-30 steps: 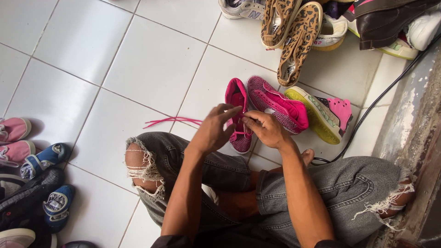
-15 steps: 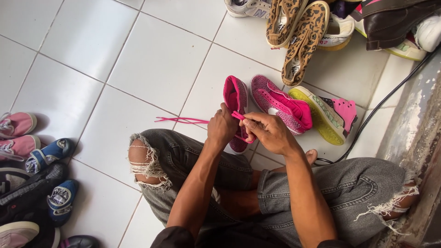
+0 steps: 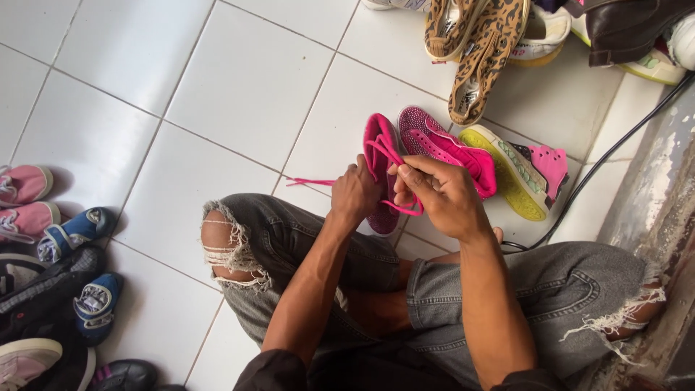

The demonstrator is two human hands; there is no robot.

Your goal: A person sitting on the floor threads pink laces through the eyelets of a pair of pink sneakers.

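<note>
A bright pink high-top shoe (image 3: 378,145) stands on the white tiled floor in front of my crossed legs in torn grey jeans. My left hand (image 3: 356,194) grips the shoe's side. My right hand (image 3: 439,194) pinches a pink lace (image 3: 402,210) that loops below the fingers. The lace's other end (image 3: 308,181) trails left over the tile. The matching pink shoe (image 3: 447,148) lies on its side just to the right, touching the first.
A shoe with a yellow-green sole and pink upper (image 3: 523,170) lies to the right. Leopard-print shoes (image 3: 481,43) and other shoes sit at the top. Small blue (image 3: 76,232) and pink shoes (image 3: 25,199) line the left. A black cable (image 3: 601,163) runs along a worn step at right.
My right hand has pulled the lace through so a loop now hangs under it. The lace end on the left tile is shorter. My left hand slid lower on the shoe.
</note>
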